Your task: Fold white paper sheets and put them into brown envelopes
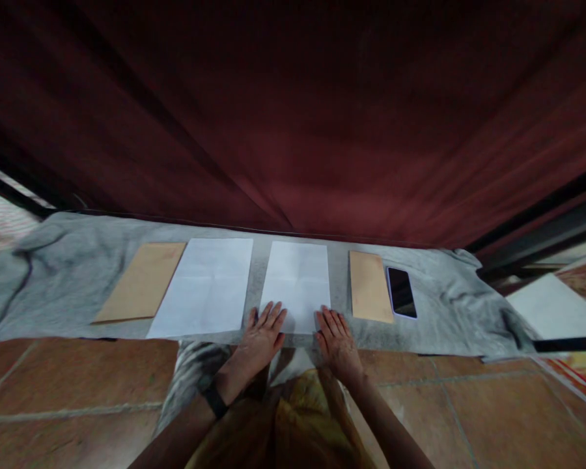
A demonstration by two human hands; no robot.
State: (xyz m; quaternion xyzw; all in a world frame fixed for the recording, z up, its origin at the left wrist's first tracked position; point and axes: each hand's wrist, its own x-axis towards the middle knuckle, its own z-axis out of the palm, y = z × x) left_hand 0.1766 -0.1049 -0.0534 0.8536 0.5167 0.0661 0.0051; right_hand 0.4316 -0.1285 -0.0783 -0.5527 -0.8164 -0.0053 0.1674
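Note:
A creased white sheet of paper (297,280) lies in front of me on a grey cloth (68,260). My left hand (261,335) rests flat on the sheet's near left corner, fingers stretched out. My right hand (336,339) lies flat at its near right corner, fingers spread too. Neither hand holds anything. A second, larger white sheet (206,286) lies to the left of the first. A brown envelope (144,281) sits further left, and a smaller brown envelope (370,285) sits to the right of my hands.
A black phone (401,292) lies face up beside the right envelope. A dark red curtain (293,117) hangs behind the cloth. Terracotta floor tiles (68,397) run under me. A white sheet (551,306) lies at the far right.

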